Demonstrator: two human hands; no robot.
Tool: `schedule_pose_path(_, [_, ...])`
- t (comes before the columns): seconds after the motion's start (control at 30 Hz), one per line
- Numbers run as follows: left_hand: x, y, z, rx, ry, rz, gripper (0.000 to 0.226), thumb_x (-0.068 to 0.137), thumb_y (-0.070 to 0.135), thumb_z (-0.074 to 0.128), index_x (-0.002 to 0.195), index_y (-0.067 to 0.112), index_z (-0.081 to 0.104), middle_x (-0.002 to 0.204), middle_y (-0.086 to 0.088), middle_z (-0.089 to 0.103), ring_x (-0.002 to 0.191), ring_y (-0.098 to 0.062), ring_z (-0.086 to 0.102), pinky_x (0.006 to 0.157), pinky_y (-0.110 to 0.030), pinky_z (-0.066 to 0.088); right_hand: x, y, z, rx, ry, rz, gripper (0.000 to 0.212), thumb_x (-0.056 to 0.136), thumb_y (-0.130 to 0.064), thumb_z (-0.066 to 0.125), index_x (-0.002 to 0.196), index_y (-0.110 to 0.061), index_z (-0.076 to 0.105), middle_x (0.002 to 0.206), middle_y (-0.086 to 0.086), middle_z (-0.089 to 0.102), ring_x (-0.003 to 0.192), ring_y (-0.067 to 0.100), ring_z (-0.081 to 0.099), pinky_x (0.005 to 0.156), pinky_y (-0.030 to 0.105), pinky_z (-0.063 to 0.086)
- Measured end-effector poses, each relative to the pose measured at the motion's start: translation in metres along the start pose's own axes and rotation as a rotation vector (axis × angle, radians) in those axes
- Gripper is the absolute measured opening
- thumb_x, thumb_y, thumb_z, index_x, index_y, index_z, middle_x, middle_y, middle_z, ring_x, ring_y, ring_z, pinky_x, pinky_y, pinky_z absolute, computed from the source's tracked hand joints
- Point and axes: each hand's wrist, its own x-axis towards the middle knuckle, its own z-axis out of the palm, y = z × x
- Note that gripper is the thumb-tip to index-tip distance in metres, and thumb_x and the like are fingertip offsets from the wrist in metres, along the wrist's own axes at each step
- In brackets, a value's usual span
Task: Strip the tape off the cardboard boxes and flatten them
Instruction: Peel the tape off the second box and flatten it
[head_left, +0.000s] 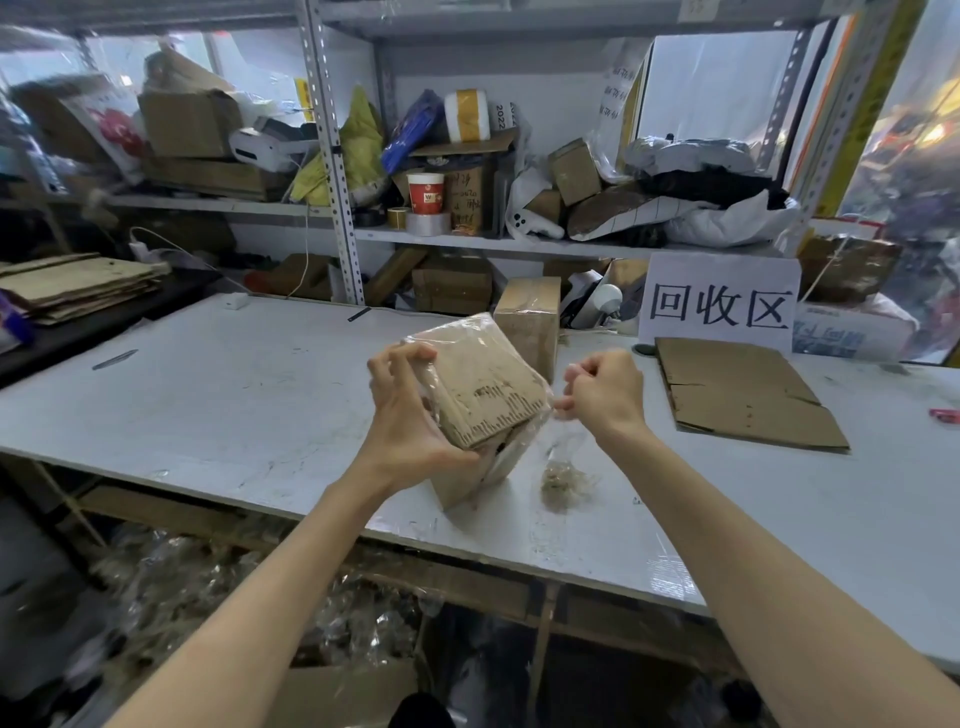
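Note:
A small cardboard box (483, 387) wrapped in clear tape is held tilted above the white table (218, 395), one corner resting near the table. My left hand (408, 410) grips its left side, fingers curled over the top edge. My right hand (602, 389) is just right of the box, fingers pinched on a strip of clear tape (558, 441) that runs down from the box's right corner. A crumpled wad of stripped tape (563, 483) lies on the table below it.
A second taped box (527, 322) stands behind. A flattened cardboard sheet (737, 392) lies at the right before a white sign (722, 304). Flat cardboard (78, 286) is stacked far left. Cluttered shelves stand behind; tape scraps (208, 587) fill the space under the table.

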Motion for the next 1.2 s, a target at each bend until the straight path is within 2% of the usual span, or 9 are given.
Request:
schedule_pose_path(0.1, [0.004,-0.003,-0.003,-0.036,-0.006,-0.026,0.101,0.038,0.044,0.081,0.120,0.022,0.027,0.129,-0.002,0.021,0.132,-0.022,0.027,0.100,-0.040,0.051,-0.006,0.010,0.002,0.020,-0.053,0.050,0.024,0.093,-0.006,0.053,0.073,0.003,0.061,0.070,0.015,0.063,0.048,0.011,0.062,0.051,0.028,0.056])
schedule_pose_path(0.23, [0.010,0.000,0.008,0.036,0.046,-0.050,0.100,0.040,0.042,0.086,0.119,0.022,0.028,0.130,-0.003,0.022,0.127,-0.018,0.026,0.105,-0.032,0.044,-0.010,-0.009,0.011,0.073,-0.149,-0.016,0.045,0.087,-0.050,0.058,0.079,-0.006,0.060,0.080,0.011,0.069,0.072,0.025,0.067,0.064,0.041,0.056])
schedule_pose_path(0.33, [0.012,-0.006,0.011,0.082,0.084,-0.045,0.101,0.047,0.026,0.095,0.124,0.015,0.032,0.132,-0.007,0.023,0.124,-0.020,0.027,0.103,-0.033,0.044,-0.015,-0.011,0.010,-0.011,-0.115,-0.148,0.023,0.077,-0.029,0.078,0.081,-0.009,0.067,0.077,0.005,0.070,0.071,0.021,0.068,0.065,0.038,0.058])
schedule_pose_path(0.43, [0.012,-0.009,0.011,0.058,0.077,-0.033,0.102,0.045,0.028,0.095,0.124,0.019,0.031,0.130,-0.004,0.024,0.126,-0.020,0.030,0.104,-0.029,0.042,-0.014,-0.006,0.008,0.110,-0.079,-0.125,0.005,0.077,-0.003,0.076,0.078,-0.006,0.073,0.071,0.010,0.071,0.059,0.018,0.069,0.059,0.034,0.060])
schedule_pose_path(0.63, [0.020,-0.011,-0.010,-0.169,-0.044,-0.163,0.096,0.042,0.024,0.085,0.127,0.021,0.041,0.131,-0.006,0.033,0.118,-0.001,0.041,0.098,-0.036,0.052,0.000,0.001,-0.004,0.265,-0.256,-0.124,0.028,0.078,0.018,0.060,0.070,-0.006,0.071,0.067,0.018,0.068,0.042,0.015,0.059,0.044,0.024,0.052])
schedule_pose_path(0.73, [0.021,-0.016,-0.021,-0.262,-0.163,-0.194,0.085,0.046,0.014,0.080,0.121,0.028,0.043,0.136,-0.005,0.036,0.131,-0.018,0.039,0.091,-0.034,0.056,-0.002,0.009,-0.002,0.388,-0.363,-0.050,0.021,0.081,0.020,0.055,0.078,0.004,0.069,0.070,0.018,0.065,0.043,0.015,0.054,0.043,0.022,0.049])
schedule_pose_path(0.9, [0.017,-0.020,-0.030,-0.293,-0.191,-0.239,0.081,0.047,0.010,0.076,0.116,0.032,0.040,0.136,-0.004,0.033,0.133,-0.021,0.034,0.087,-0.028,0.055,-0.001,0.006,0.015,0.465,-0.440,0.228,0.023,0.089,0.012,0.051,0.075,0.002,0.066,0.065,0.013,0.061,0.044,0.011,0.052,0.042,0.018,0.044])
schedule_pose_path(1.07, [0.014,-0.020,-0.035,-0.324,-0.217,-0.257,0.080,0.047,0.010,0.078,0.114,0.035,0.042,0.137,-0.002,0.035,0.134,-0.022,0.034,0.086,-0.029,0.055,-0.001,0.004,0.027,0.238,-0.257,0.176,0.026,0.088,0.008,0.052,0.067,0.000,0.065,0.060,0.012,0.059,0.044,0.011,0.051,0.043,0.021,0.044])
schedule_pose_path(1.2, [0.011,-0.023,-0.034,-0.351,-0.180,-0.296,0.085,0.052,0.013,0.077,0.126,0.032,0.042,0.141,-0.002,0.036,0.134,-0.020,0.035,0.090,-0.029,0.053,-0.001,-0.008,0.028,0.291,-0.241,0.174,0.023,0.087,0.005,0.052,0.069,-0.001,0.065,0.067,0.014,0.063,0.053,0.019,0.053,0.050,0.026,0.045])
